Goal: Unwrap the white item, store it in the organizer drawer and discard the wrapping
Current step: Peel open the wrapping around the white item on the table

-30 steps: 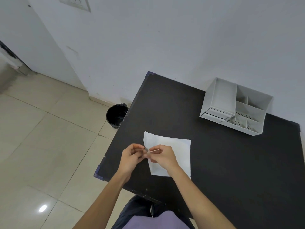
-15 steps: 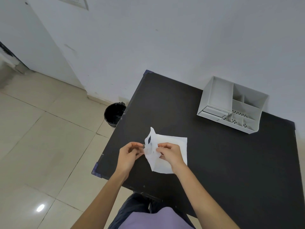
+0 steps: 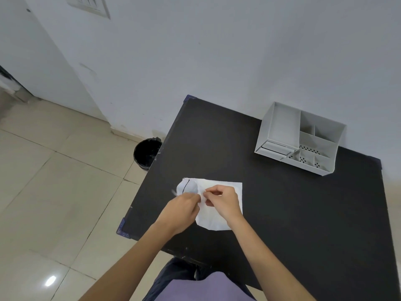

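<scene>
A white paper wrapping (image 3: 217, 220) lies on the black table (image 3: 282, 224) near its front left corner. Its left edge is lifted and curled over (image 3: 188, 187). My left hand (image 3: 182, 209) and my right hand (image 3: 223, 203) meet over the sheet, both pinching it at the curled part. Something thin and pale pokes out to the left of my left fingers, too blurred to name. The white item itself is hidden by paper and fingers. The white organizer (image 3: 280, 127) stands at the back right, its small drawer (image 3: 274, 148) at the lower left front.
A black bin (image 3: 146, 153) stands on the tiled floor beside the table's left edge. The white wall runs right behind the table. My lap shows below the table's front edge.
The flat sheet was lifted at its left side and has now curled over. Both hands stayed together on it and shifted slightly left.
</scene>
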